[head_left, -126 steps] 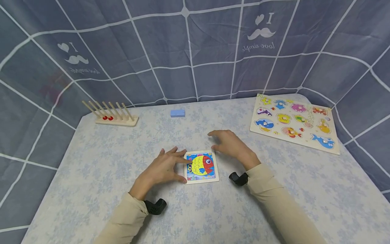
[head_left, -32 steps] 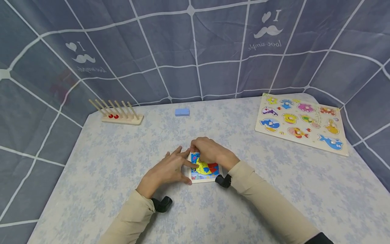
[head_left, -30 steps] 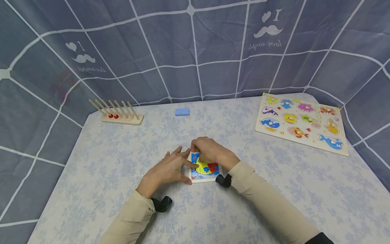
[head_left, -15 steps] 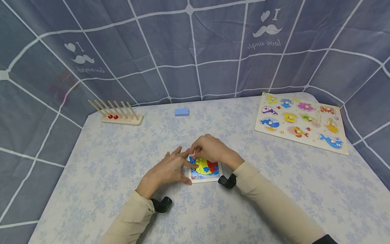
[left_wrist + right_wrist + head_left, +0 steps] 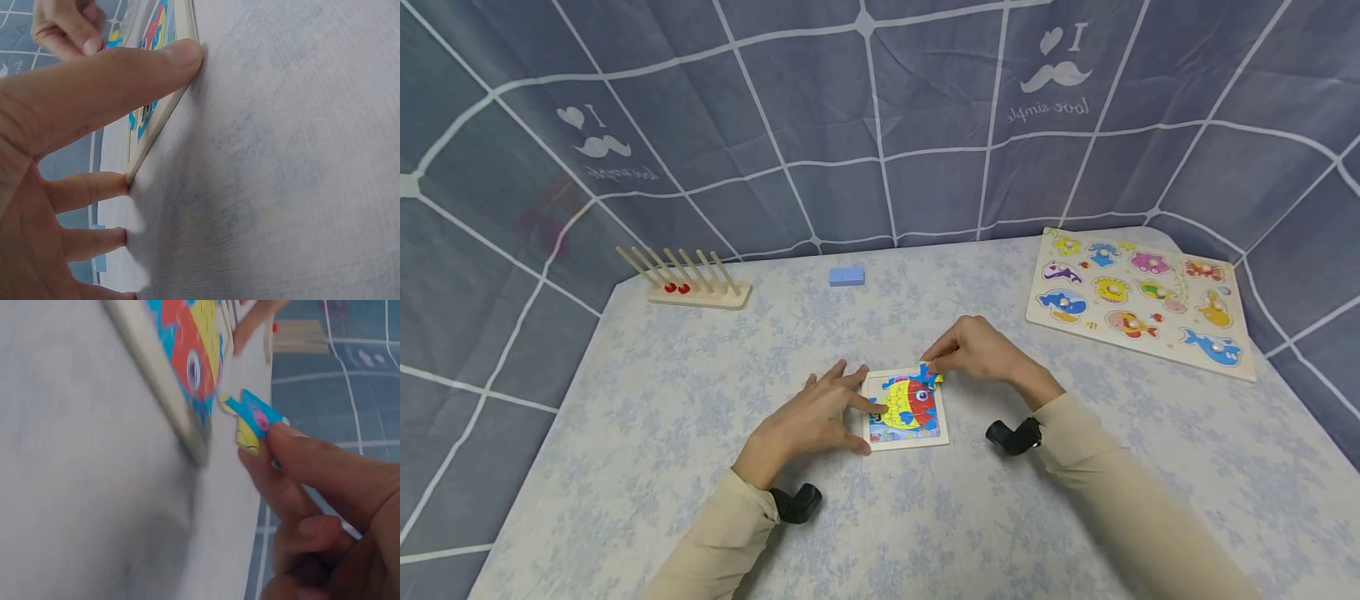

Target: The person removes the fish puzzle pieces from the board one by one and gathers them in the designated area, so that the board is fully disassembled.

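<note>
A small fish jigsaw puzzle [image 5: 898, 410] lies in a pale wooden frame on the table, with a bare patch at its upper left corner. My left hand [image 5: 808, 421] spreads over the left side, thumb at the frame's near corner and index finger reaching onto the fish. The right hand [image 5: 981, 354] pinches a blue and yellow puzzle piece [image 5: 253, 419] between thumb and fingers. In the head view this piece overlaps the frame's upper right corner; in the right wrist view it is raised off the puzzle.
A wooden peg rack [image 5: 700, 295] with red beads stands at the back left. At the back middle lies a blue block [image 5: 847, 277]. On the right is a sea-animal knob puzzle board [image 5: 1138, 304]. A grey checked curtain [image 5: 925, 125] hangs behind the table.
The right hand has lifted a piece out of the puzzle's upper left corner and carried it right, uncovering the fish's red head. The left hand has stayed nearly still.
</note>
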{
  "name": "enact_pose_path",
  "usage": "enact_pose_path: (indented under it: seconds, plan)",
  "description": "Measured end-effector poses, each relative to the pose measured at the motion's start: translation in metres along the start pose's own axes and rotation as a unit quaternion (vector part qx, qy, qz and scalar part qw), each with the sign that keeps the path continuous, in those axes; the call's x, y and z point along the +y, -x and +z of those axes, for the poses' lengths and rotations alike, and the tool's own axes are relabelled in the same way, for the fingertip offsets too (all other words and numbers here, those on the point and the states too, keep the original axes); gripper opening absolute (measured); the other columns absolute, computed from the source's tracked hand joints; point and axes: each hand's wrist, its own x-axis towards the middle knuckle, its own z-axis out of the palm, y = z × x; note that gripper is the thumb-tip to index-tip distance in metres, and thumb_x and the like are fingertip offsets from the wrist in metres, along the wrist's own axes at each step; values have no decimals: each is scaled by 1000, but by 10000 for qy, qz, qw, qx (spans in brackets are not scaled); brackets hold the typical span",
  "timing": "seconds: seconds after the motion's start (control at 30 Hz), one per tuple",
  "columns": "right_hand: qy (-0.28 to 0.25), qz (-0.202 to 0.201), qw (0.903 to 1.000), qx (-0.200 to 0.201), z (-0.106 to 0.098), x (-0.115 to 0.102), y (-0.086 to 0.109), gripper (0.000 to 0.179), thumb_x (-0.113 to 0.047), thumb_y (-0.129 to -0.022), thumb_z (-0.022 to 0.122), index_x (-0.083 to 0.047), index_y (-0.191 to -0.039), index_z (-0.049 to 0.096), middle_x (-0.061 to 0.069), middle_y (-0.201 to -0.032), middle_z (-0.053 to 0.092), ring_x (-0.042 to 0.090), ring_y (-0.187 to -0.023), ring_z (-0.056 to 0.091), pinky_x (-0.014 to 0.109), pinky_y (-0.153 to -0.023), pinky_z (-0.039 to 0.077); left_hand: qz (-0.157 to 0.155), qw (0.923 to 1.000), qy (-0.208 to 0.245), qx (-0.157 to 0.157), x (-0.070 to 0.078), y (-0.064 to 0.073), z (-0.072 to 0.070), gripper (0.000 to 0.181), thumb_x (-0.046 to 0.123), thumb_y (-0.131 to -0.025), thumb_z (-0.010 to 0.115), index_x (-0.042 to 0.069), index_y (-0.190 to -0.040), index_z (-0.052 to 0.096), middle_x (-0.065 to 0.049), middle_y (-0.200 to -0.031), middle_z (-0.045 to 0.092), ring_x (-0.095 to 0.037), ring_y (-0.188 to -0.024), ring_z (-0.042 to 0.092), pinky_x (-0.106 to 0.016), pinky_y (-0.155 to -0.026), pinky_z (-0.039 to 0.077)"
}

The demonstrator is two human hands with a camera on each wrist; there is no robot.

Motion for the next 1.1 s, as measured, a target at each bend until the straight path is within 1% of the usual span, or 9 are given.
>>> enact_pose_path:
  seconds: [0.13,0.23,0.33,0.4,0.47,0.63,0.83,0.97,1.1]
  plan:
    - [203,231,9995,-104,-10,9,7,15,-8,-85,76,-4,-99,79,3,-88,76,12,-75,57,26,-63,39,-29,10000,46,6,-1,1,0,57,29,-68,91,25,-122,73,-17,-155,34,-46,-146,14,-76,-105,15]
    - [326,384,9985,-227,-14,13,9,14,-7,-85,75,-3,-98,79,3,-86,75,11,-75,59,26,-65,43,-43,9999,102,23,-1,2,0,56,27,-68,91,25,-121,73,-17,-155,34,-45,-146,13,-75,-105,14]
    - [431,476,9976,-241,-14,15,9,13,-6,-84,76,-3,-96,80,3,-84,75,12,-76,60,27,-66,45,-35,9999,116,38,-2,2,0,56,27,-68,91,25,-121,73,-16,-155,35,-45,-146,13,-75,-105,14]
    - [559,546,9968,-163,-12,16,9,11,-7,-84,77,-4,-94,80,2,-83,75,13,-76,61,28,-66,46,-31,9999,122,43,-2,2,0,56,27,-68,91,25,-121,73,-16,-155,35,-45,-146,14,-75,-105,15]
    - [726,699,9949,-31,-10,15,9,9,-9,-83,78,-7,-91,81,0,-83,74,14,-76,59,28,-66,45,-39,9999,125,41,-1,2,0,56,27,-68,91,25,-121,73,-16,-155,35,-45,-146,14,-75,-105,15]
    - [1001,1224,9872,207,-6,10,8,3,-14,-80,81,-11,-81,80,-4,-80,71,17,-73,53,30,-63,42,-55,9999,109,36,-2,1,1,56,27,-68,91,25,-121,73,-16,-155,35,-44,-146,14,-75,-105,15]
    - [1203,1662,9780,371,-3,10,10,8,-19,-79,82,-17,-74,76,-2,-79,66,24,-86,50,35,-65,41,-24,10000,78,46,-2,0,2,56,27,-68,91,26,-121,73,-16,-155,35,-45,-146,15,-75,-105,16]
    - [1302,1782,9743,459,-3,10,11,11,-21,-78,84,-18,-71,75,-1,-78,64,24,-86,50,36,-65,41,-22,9999,96,43,-1,0,2,57,27,-68,91,25,-122,72,-16,-155,35,-44,-146,15,-74,-106,15]
    - [1323,1738,9747,471,-2,10,12,11,-20,-78,83,-18,-71,75,-1,-77,64,23,-81,51,35,-63,42,-35,9999,138,51,0,0,2,58,27,-68,91,24,-122,72,-16,-155,34,-44,-147,15,-74,-106,14]
